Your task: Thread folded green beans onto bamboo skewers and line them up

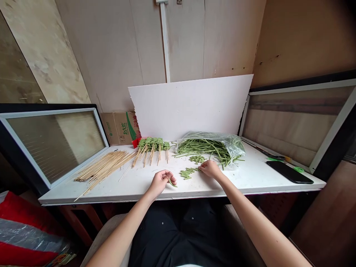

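Observation:
My left hand (162,181) is closed around a green bean (172,184), whose curved end pokes out below the fingers, just above the table. My right hand (210,168) is pinched at the right end of a loose row of cut bean pieces (187,173), with a bit of green bean at its fingertips. Behind that hand lies a small heap of short bean ends (197,159). A clear plastic bag (236,142) full of long green beans (203,147) lies on its side beyond the right hand.
Bare bamboo skewers (104,168) are spread at the left of the white table (133,189). Skewered bean pieces (152,142) are stacked at the back. A white board (189,107) and a carton (121,128) stand behind. A black phone (289,172) and green tape (298,169) lie right.

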### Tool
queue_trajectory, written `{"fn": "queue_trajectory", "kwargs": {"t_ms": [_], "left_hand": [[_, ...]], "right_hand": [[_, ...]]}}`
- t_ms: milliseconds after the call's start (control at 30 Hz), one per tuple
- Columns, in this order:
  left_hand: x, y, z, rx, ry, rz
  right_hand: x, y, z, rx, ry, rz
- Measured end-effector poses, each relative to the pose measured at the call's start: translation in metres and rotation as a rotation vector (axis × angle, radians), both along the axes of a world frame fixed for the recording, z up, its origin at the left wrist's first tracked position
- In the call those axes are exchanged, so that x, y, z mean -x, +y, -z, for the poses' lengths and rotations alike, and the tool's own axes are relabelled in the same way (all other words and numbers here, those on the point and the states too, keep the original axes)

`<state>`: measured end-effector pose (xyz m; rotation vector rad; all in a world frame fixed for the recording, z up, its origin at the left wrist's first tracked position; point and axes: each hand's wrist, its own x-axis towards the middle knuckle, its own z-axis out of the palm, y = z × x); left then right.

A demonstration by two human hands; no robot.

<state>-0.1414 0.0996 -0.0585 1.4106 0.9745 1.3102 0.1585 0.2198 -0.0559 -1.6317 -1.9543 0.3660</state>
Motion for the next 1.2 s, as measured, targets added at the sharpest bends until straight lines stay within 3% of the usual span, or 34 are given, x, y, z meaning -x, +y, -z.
{"fn": "queue_trajectory", "kwargs": {"t_ms": [233,333,500,567,767,900,1000,1067,1200], "left_hand": [[0.004,0.002,0.003,0.020,0.004,-0.018],[0.005,0.003,0.004,0.033,-0.002,-0.014],[0.004,0.002,0.004,0.036,-0.003,0.006],[0.004,0.002,0.004,0.038,-0.004,0.005],[0.005,0.004,0.006,0.050,-0.051,-0.029],[0.006,0.004,0.004,0.032,-0.062,-0.071],[0.006,0.003,0.001,0.015,-0.055,-0.092],[0.006,0.003,0.001,0.010,-0.059,-0.105],[0.007,0.004,0.001,0.001,-0.046,-0.125]], "right_hand": [[-0.001,-0.002,-0.004,0.074,-0.063,-0.127],[0.001,-0.001,-0.001,0.051,-0.091,-0.106],[0.007,-0.004,0.009,-0.125,-0.177,0.028],[0.012,-0.006,0.013,-0.202,-0.160,0.014],[0.023,-0.008,0.018,-0.253,-0.031,-0.236],[0.027,-0.011,0.013,-0.285,-0.021,-0.217],[0.037,-0.023,-0.002,-0.321,0.011,-0.258],[0.048,-0.038,-0.016,-0.304,0.076,-0.402],[0.070,-0.070,-0.035,-0.117,0.197,-0.690]]}}
